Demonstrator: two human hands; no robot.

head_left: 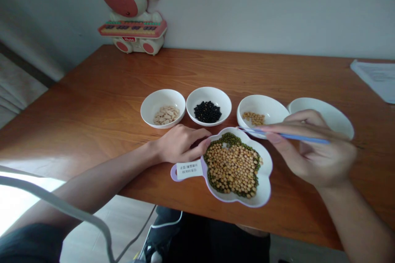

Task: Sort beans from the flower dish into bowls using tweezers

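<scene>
A white flower-shaped dish [263, 176] with a lilac rim and labelled handle lies near the table's front edge. It holds yellow soybeans [236, 166] and small green mung beans [232, 137]. My left hand [182, 144] is closed at the dish's rim beside the handle, thumb against the edge. My right hand [321, 148] pinches a slim blue tool, apparently tweezers [288, 135]. Their tip is over the dish's far rim, in front of a white bowl [277, 109] with some soybeans; whether the tip grips anything is too small to tell.
Behind the dish stand a bowl [148, 104] of flat pale seeds, a bowl [224, 98] of black beans, and a bowl [324, 107] partly hidden by my right hand. A cow-shaped toy piano [132, 28] is at the back left, papers [376, 78] at the right. A grey cable [61, 201] crosses the lower left.
</scene>
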